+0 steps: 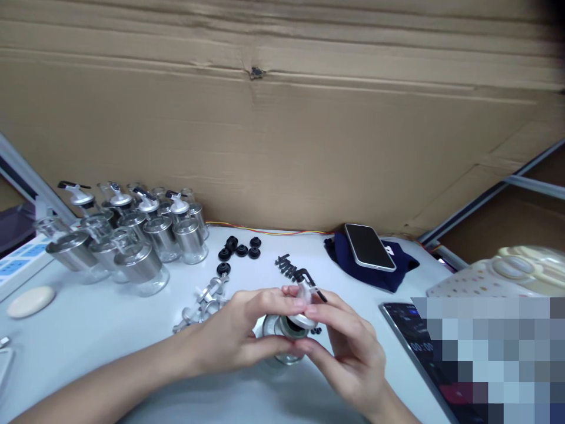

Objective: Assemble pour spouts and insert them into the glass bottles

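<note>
Alignment appears to matter most at this moment. A silver-grey pourer top (303, 320) with a round collar and a bent black plastic lever (303, 274) is held over a clear round glass bottle (272, 325), low in the centre of the view, above the near part of the pale grey desk (145, 347). The left hand (241, 327) is closed on it from one side, forefinger above and thumb below; the right hand (353, 341) grips the opposite side in the same pinch, so that the thumbs nearly meet beneath the collar.

The load is best shared evenly by both hands, with the collar held level to the bottle's mouth, since a tilted collar could bind at one edge. Pressure should be placed on the collar rather than on the slender black lever, which might be bent. (How far the collar is seated cannot be told, as the fingers cover the join.) The glass is better steadied low down, so that a slip is not allowed to tip it. Elbow room should be left around the tiny black pieces (316, 331) just beside the right hand, which could be scattered easily.
</note>
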`<state>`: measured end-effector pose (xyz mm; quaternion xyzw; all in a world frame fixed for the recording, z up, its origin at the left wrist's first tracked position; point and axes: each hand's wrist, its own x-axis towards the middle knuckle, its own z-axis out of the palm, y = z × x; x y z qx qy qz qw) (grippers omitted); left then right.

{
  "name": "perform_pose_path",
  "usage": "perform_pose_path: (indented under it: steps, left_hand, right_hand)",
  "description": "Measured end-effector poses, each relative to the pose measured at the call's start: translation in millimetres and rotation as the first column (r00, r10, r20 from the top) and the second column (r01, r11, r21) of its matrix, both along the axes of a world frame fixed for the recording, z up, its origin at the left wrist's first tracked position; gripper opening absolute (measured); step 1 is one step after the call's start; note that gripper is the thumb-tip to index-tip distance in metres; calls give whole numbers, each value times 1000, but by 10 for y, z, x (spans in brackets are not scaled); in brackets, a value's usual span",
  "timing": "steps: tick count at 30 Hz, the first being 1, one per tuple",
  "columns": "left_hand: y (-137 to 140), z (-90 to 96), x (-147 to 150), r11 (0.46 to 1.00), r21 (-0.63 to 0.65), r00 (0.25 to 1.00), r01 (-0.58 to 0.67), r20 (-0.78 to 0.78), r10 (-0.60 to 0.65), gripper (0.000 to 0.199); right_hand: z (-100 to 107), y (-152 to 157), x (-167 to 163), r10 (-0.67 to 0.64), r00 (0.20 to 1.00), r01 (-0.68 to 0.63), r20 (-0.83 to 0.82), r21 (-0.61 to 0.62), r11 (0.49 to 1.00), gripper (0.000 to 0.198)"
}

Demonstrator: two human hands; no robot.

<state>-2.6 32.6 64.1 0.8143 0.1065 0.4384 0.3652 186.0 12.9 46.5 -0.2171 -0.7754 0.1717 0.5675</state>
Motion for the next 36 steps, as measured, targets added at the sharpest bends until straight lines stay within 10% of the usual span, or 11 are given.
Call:
perform_pose_path:
  steps: [12,25,36]
  left_hand:
    - [0,-44,44,995,101,998,-14,57,8,58]
    - [-15,-7,40,1000,5,999,-11,50,11,32]
    - [-31,46,20,999,19,999,-42,-9,42,6]
  right_hand:
    - [105,-14,-12,-33,993,18,116,127,992,31]
    - [-74,-18,-3,12,987,-46,161,207,977,80]
    - [-180,-53,-84,10,996,-28,86,206,978,56]
